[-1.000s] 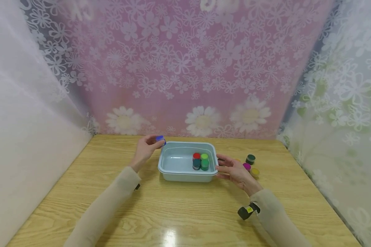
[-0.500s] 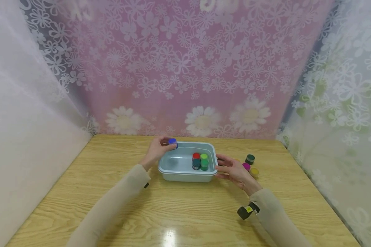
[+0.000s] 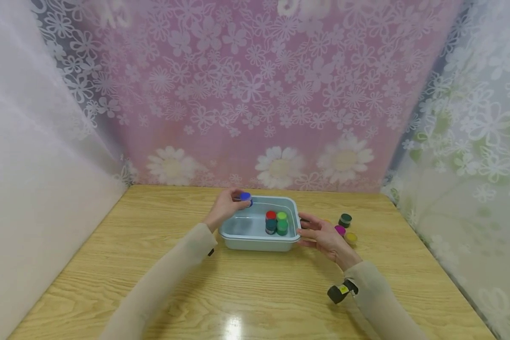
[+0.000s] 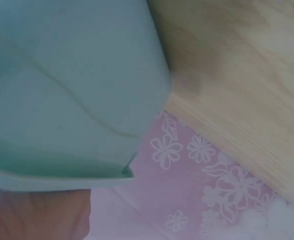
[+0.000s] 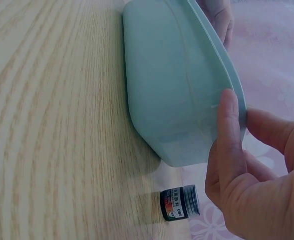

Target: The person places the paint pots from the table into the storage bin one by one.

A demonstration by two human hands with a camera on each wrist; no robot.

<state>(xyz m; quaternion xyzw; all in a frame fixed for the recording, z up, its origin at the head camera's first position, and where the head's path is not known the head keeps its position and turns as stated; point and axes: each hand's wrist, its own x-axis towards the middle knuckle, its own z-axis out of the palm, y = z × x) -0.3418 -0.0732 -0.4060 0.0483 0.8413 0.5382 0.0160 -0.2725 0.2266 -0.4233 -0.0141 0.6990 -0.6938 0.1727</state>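
Observation:
My left hand (image 3: 227, 208) holds a paint jar with a blue lid (image 3: 246, 198) between thumb and fingers, over the back left part of a pale blue-green plastic tub (image 3: 259, 246). Inside the tub, toward its right end, several paint jars stand close together: a red-topped one (image 3: 271, 216), a light green one (image 3: 282, 216), a dark teal one (image 3: 271, 227) and a green one (image 3: 282, 228). My right hand (image 3: 328, 238) grips the tub's right end. In the right wrist view its thumb is at the rim and a finger (image 5: 229, 120) lies along the outer wall.
Right of the tub, partly behind my right hand, stand more paint jars: a dark green one (image 3: 345, 220), a magenta one (image 3: 340, 230) and a yellow one (image 3: 351, 239). The wooden table (image 3: 255, 293) ends at a flowered pink curtain (image 3: 246, 118).
My left hand has moved right with the blue-lidded jar, from beside the tub's left rim to over its inside. The right hand has stayed at the tub's right end.

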